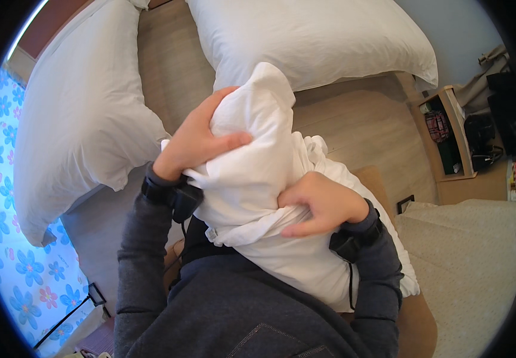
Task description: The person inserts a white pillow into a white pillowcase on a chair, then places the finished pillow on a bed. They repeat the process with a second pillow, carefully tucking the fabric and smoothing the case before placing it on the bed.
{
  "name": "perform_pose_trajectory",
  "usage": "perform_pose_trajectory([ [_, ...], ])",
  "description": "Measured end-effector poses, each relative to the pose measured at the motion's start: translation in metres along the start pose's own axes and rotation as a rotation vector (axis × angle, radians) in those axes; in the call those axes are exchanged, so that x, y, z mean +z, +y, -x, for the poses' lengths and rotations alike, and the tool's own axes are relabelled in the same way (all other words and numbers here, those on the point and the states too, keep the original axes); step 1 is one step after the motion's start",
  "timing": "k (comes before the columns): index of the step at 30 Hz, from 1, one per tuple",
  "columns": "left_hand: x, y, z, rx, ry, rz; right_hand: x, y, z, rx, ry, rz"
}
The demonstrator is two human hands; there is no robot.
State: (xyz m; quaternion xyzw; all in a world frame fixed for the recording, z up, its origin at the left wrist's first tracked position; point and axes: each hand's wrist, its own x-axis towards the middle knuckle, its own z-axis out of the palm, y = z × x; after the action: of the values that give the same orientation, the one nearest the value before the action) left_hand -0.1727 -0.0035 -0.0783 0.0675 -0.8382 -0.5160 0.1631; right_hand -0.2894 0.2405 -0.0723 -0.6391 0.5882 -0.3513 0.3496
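A white pillow (280,264) lies on my lap, slanting down to the right. Bunched white fabric, apparently its pillowcase (258,228), is gathered in folds around its middle. My left hand (199,136) grips the raised upper end (251,116), thumb on top and the other fingers hidden behind the cloth. Against the gathered folds, my right hand (318,206) has its fingertips tucked into the fabric and its thumb pointing left. Whether the upper end is bare pillow or covered, I cannot tell.
Two plump white pillows stand beyond, one at left (83,112) and one at the back (307,40). Wooden flooring (352,116) shows behind my lap. A wooden shelf (448,134) with bags is at right, above a beige cover (463,241). A blue flowered curtain (27,268) hangs left.
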Motion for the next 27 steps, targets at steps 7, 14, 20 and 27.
perform_pose_trajectory([
  [7, 0.018, -0.004, 0.016, 0.124, 0.006, 0.001, 0.007, 0.01, -0.019, 0.22, 0.669, -0.268],
  [14, 0.019, 0.014, 0.025, 0.338, -0.075, -0.15, -0.038, -0.012, -0.037, 0.252, 0.027, 0.195],
  [20, 0.007, 0.014, 0.05, 0.227, -0.038, -0.043, 0.001, 0.008, -0.051, 0.1, 0.15, -0.352],
  [27, -0.02, 0.01, 0.051, 0.086, 0.271, 0.231, 0.018, 0.009, -0.041, 0.021, 0.185, -0.177],
])
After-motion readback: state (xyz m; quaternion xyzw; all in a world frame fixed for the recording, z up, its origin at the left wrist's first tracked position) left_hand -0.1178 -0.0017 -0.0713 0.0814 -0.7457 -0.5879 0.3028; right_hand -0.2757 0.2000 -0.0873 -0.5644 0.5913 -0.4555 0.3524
